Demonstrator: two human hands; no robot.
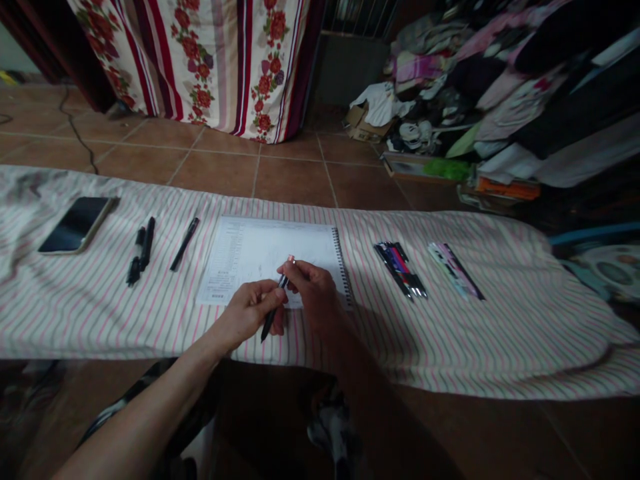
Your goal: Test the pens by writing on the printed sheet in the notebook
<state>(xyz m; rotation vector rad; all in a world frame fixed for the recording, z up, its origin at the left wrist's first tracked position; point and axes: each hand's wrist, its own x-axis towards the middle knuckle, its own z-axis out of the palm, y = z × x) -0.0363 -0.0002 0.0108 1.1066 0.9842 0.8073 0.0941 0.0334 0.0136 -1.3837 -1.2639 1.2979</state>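
Observation:
Over the near edge of a spiral notebook point(300, 239), both of my hands are closed on one dark pen point(268, 325). My left hand point(249, 308) grips the barrel between thumb and fingers, and the dark end slants down toward me. At the upper end, near a copper-coloured tip, my right hand point(316, 288) pinches the pen. Printed text runs along the left side of the notebook's page. Fingers hide the middle of the pen.
A striped cloth point(480, 347) covers the table. Left of the notebook lie a single black pen point(185, 244), a pair of black pens point(147, 244) and a phone point(77, 225). To the right are several dark pens point(400, 270) and several pastel pens point(455, 270).

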